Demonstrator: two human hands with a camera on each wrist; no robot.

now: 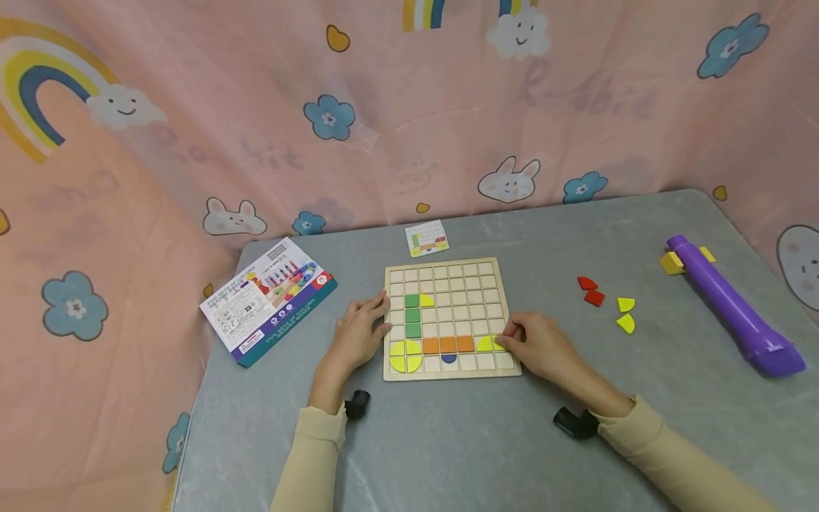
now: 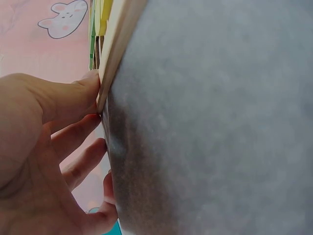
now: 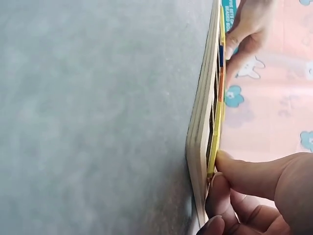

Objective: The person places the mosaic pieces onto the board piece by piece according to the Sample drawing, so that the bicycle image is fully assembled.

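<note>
A wooden grid board lies flat on the grey table. Set in it are green squares, orange squares, a blue half-round tile and several yellow quarter-round tiles. My right hand is at the board's right side, pinching a yellow tile between thumb and forefinger, against the board's surface. Along the left edge rests my left hand, its thumb touching the board's rim in the left wrist view and its fingers extended beside it.
A pattern card lies behind the board. To the left is a printed box. Red tiles and yellow tiles lie to the right, before a purple tube leaning over yellow blocks.
</note>
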